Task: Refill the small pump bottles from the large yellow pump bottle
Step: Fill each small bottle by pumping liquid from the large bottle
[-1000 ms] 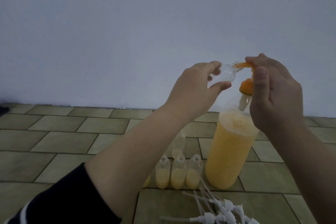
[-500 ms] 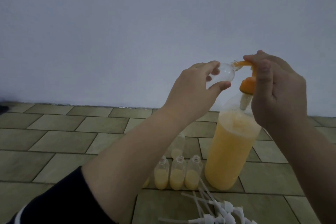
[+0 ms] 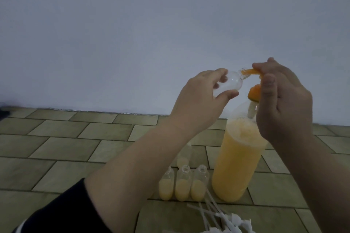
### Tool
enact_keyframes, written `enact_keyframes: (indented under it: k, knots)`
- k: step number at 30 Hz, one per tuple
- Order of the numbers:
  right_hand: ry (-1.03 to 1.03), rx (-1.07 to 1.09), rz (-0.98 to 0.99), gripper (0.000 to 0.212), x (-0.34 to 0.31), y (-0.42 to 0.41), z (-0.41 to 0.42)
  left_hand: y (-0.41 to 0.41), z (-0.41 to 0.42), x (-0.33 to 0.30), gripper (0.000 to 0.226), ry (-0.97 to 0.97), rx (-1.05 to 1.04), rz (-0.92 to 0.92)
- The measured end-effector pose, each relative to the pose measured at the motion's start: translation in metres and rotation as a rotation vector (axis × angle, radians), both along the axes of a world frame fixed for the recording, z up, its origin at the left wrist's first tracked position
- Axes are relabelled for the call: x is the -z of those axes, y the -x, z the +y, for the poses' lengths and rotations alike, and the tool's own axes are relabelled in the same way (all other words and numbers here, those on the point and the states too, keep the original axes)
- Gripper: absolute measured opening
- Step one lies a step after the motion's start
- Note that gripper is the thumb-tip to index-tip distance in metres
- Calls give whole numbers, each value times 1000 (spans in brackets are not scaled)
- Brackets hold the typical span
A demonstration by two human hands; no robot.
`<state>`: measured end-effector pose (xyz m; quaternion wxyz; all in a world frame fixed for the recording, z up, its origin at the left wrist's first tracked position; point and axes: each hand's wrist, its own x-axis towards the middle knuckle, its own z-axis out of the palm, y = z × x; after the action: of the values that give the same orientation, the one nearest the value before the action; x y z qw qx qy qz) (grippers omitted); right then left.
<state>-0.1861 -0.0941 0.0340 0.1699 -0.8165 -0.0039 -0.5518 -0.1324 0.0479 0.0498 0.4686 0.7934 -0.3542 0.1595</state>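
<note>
The large yellow pump bottle (image 3: 236,162) stands on the tiled floor, mostly full of yellow liquid. My right hand (image 3: 284,104) grips its orange pump head (image 3: 253,94), fingers over the top. My left hand (image 3: 200,98) holds a small clear bottle (image 3: 101,85) tilted sideways, pinched between thumb and fingers, its mouth against the orange nozzle (image 3: 250,71). The held bottle looks empty. Three small open bottles (image 3: 182,185) stand in a row left of the big bottle, each part-filled with yellow liquid. Another small bottle (image 3: 184,155) stands behind them.
A pile of white pump tops with long dip tubes (image 3: 223,219) lies on the floor in front of the bottles. A plain wall (image 3: 132,34) rises behind the tiled floor (image 3: 66,147).
The pump head and my right hand sit slightly higher than a second ago. My left hand keeps the small bottle at the nozzle.
</note>
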Motion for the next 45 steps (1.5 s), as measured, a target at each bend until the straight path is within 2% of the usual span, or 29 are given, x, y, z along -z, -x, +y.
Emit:
enact_keyframes:
  k: [10,17,28,37,45]
  knots:
    - [-20,7,-23,47,10,-5,-7,0,-6,8,51,-1,11,31]
    - [12,8,5,53,-5,-1,-5,-1,-3,0,50,3,2,8]
    - [-13,21,27,48,12,-7,-4,-4,-4,10,50,-12,-1,38]
    - [3,15,8,48,-6,1,-6,-4,-7,-2,50,26,19,6]
    - [-2,18,34,47,4,-1,-4,-4,-4,4,48,2,46,85]
